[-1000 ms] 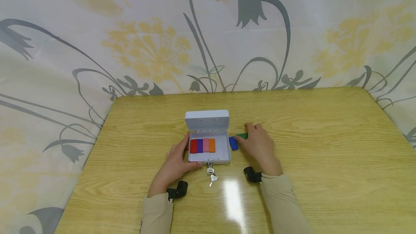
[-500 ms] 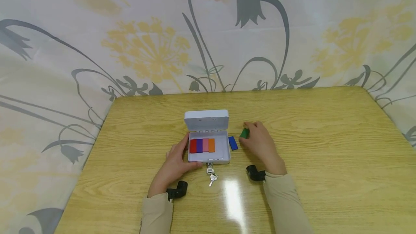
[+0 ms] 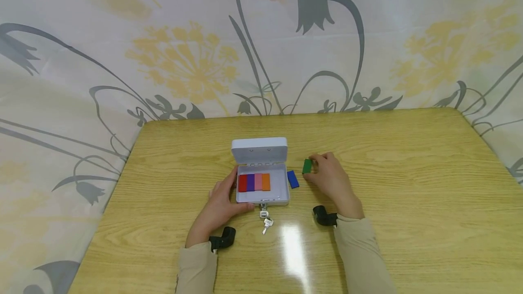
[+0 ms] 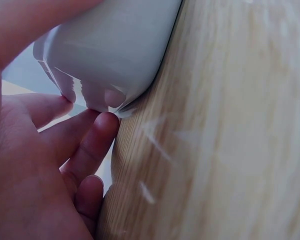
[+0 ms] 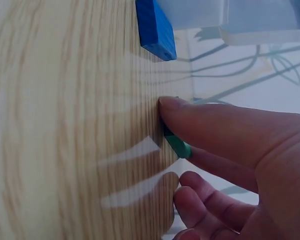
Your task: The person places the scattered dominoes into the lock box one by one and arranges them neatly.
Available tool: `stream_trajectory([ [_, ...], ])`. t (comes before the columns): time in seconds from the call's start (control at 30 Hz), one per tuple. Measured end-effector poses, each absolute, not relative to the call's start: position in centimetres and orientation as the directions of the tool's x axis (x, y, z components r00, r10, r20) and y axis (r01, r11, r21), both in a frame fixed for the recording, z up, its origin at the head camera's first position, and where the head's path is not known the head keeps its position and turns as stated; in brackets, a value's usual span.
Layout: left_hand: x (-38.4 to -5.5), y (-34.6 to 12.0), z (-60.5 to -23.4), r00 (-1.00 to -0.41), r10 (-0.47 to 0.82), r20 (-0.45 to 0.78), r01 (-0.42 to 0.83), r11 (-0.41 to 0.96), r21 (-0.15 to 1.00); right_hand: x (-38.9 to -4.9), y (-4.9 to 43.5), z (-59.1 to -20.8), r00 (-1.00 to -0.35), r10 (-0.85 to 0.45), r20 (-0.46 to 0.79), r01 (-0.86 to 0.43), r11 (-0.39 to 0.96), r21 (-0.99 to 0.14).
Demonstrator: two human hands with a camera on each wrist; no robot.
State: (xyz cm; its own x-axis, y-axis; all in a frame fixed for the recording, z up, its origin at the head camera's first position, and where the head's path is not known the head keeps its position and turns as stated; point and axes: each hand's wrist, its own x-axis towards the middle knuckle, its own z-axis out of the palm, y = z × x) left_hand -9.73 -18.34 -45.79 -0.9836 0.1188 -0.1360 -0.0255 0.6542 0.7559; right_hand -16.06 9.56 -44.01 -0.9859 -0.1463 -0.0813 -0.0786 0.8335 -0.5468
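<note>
A white cash box (image 3: pixel 279 189) stands with its lid (image 3: pixel 259 150) raised on the table. Red (image 3: pixel 243 183), purple (image 3: pixel 250 183), pink (image 3: pixel 258 182) and orange (image 3: pixel 266 182) blocks lie side by side in its left part. My left hand (image 3: pixel 218 205) holds the box at its left front corner, thumb along the front and fingers at the left side. In the right wrist view, my right hand (image 5: pixel 230 150) pinches a green block (image 5: pixel 179 146) between thumb and finger, low over the tabletop. A blue block (image 3: pixel 293 179) lies between the box and that hand.
Two keys (image 3: pixel 267 225) hang from the box's front lock onto the wooden table (image 3: pixel 408 194). A flower-patterned cloth (image 3: pixel 196 58) surrounds the table at the back and sides. Each wrist bears a black camera mount (image 3: pixel 324 217).
My right hand has moved slightly right, away from the blue block, and the green block has turned from lying sideways to pointing forward. The left hand and box stay put.
</note>
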Motion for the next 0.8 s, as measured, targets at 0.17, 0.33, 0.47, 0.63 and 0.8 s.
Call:
stream_trajectory([
  [0.17,-9.71,-18.34,-45.74,-0.984,0.12,-0.134,-0.024,0.649,0.76,-16.11,9.55,-44.06,-0.985,-0.155,-0.078,-0.089,0.836,-0.541],
  [0.33,-9.68,-18.29,-45.63,-0.984,0.12,-0.135,-0.025,0.649,0.76,-16.16,9.65,-44.0,-0.983,-0.157,-0.092,-0.081,0.831,-0.55],
  [0.47,-9.69,-18.26,-45.62,-0.984,0.12,-0.132,-0.021,0.658,0.753,-16.18,9.84,-43.88,-0.981,-0.17,-0.092,-0.088,0.817,-0.569],
  [0.63,-9.69,-18.27,-45.61,-0.983,0.118,-0.14,-0.027,0.66,0.751,-16.34,10.01,-43.86,-0.976,-0.198,-0.095,-0.099,0.782,-0.615],
  [0.8,-9.69,-18.33,-45.64,-0.983,0.12,-0.142,-0.03,0.654,0.756,-16.59,10.03,-43.92,-0.964,-0.241,-0.112,-0.109,0.743,-0.661],
])
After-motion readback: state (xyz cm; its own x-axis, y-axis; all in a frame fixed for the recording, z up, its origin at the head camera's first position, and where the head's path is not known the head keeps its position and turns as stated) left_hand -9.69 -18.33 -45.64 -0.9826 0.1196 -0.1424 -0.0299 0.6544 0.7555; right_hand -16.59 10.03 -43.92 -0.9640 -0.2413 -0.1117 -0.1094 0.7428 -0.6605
